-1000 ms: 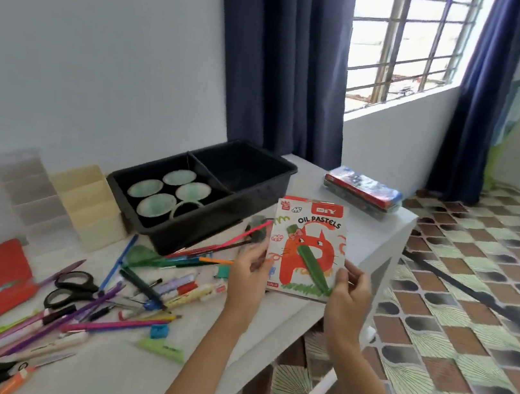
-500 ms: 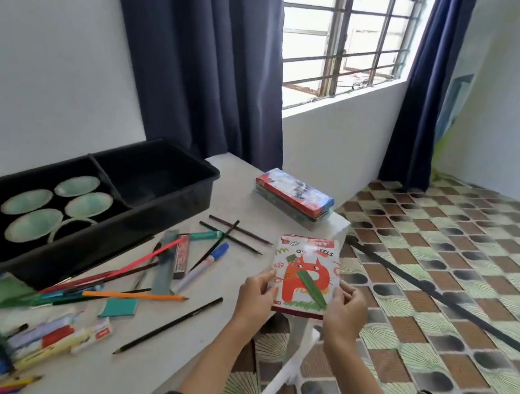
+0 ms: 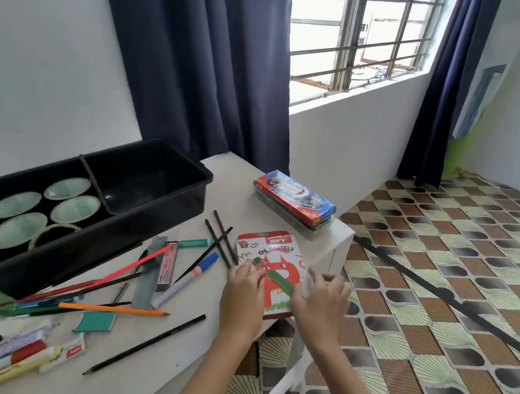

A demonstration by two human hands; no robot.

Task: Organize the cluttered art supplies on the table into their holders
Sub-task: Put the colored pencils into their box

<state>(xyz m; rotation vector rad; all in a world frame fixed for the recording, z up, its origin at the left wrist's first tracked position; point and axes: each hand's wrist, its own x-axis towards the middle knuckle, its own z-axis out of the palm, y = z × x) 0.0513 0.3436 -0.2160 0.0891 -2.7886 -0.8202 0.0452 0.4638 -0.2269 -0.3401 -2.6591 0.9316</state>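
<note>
Right of the black tray (image 3: 161, 216) holding four round green cups (image 3: 74, 213), past three dark pencils (image 3: 217, 241), the pastel box (image 3: 280, 265) lies at the table (image 3: 241, 200) edge, left hand (image 3: 242, 292) and right hand (image 3: 322, 302) resting loose fingers on it

White table (image 3: 155, 346), seen w/ black tray (image 3: 92, 249) at its back-left. Right of tray, near the far corner: red-blue box (image 3: 295, 198). In front of tray's right end: crossed dark pencils (image 3: 216, 241), teal marker (image 3: 194, 243), blue-capped marker (image 3: 193, 271), grey ruler (image 3: 146, 281), dark lead case (image 3: 167, 265). Further right of those, over the table edge: oil pastels box (image 3: 277, 250). In front of tray's middle: orange pencil (image 3: 113, 310), teal block (image 3: 96, 322), black pencil (image 3: 145, 346). Front-left of tray: heap of misc. pens, tubes.
</note>
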